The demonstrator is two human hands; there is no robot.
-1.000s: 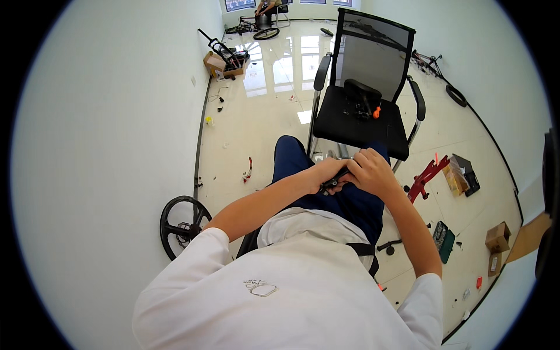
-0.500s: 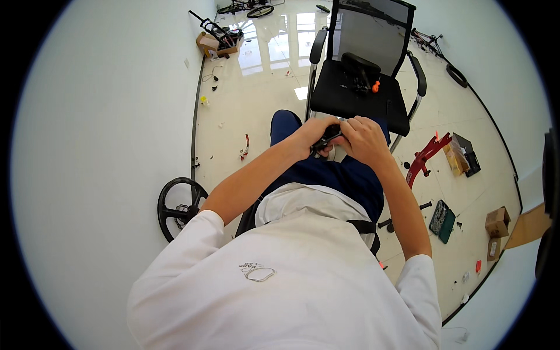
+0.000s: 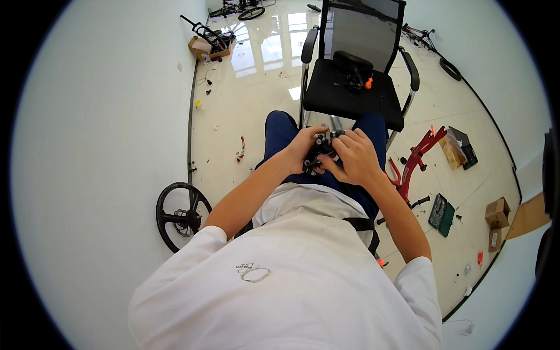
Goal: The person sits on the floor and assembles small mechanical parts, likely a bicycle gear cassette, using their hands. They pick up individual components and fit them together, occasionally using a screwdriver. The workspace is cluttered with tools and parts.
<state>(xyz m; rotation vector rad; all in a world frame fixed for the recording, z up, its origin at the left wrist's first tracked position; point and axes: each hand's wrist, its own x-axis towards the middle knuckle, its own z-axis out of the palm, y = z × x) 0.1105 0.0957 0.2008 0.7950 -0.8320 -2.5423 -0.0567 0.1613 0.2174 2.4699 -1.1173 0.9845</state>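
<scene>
Over my lap, both hands hold a black metal bicycle part (image 3: 315, 153) with silver round spots like bolt heads. Its exact kind is hard to make out. My left hand (image 3: 301, 149) wraps its left side, fingers curled over the far edge. My right hand (image 3: 354, 156) closes on the right side, thumb pressed on the part and fingers bent over its upper end. A grey tube (image 3: 336, 123) shows just beyond the fingers; whether it joins the part is hidden. Ahead, a black mesh office chair (image 3: 356, 96) bears a black saddle (image 3: 353, 60) and an orange-handled tool (image 3: 368, 83).
On the left, a black spoked wheel (image 3: 169, 217) with a disc rotor leans by the wall. A red bicycle frame (image 3: 415, 160) stands at my right, near a green tool case (image 3: 441, 215) and cardboard boxes (image 3: 497, 213). Small parts are scattered over the tiled floor.
The black part has turned and come slightly nearer, showing more of its face. My left hand has shifted left and opened out around it; the right thumb now lies across it.
</scene>
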